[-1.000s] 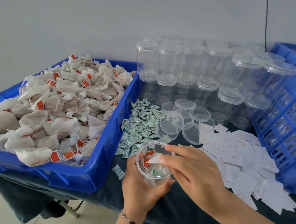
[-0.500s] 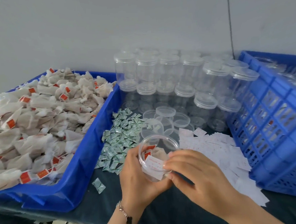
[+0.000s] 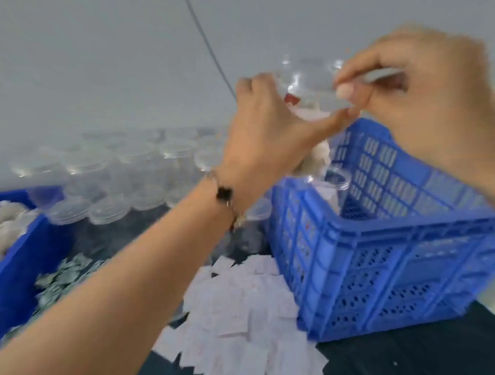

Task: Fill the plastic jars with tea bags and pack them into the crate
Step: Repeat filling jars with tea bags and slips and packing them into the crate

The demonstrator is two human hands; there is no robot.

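Two hands, left (image 3: 261, 128) and right (image 3: 426, 101), hold one jar (image 3: 313, 93) above one crate (image 3: 389, 251).

Even, soft daylight fills the scene, bright and slightly cool, with no hard shadows anywhere. Heavy motion blur smears the whole frame: the hands, the clear jars (image 3: 118, 178) at the far left and the white paper slips (image 3: 242, 312) nearby lose their edges (print is unreadable). Faint glare glints on jar lids. The blue crate (image 3: 390, 268) bows from wide-angle distortion.
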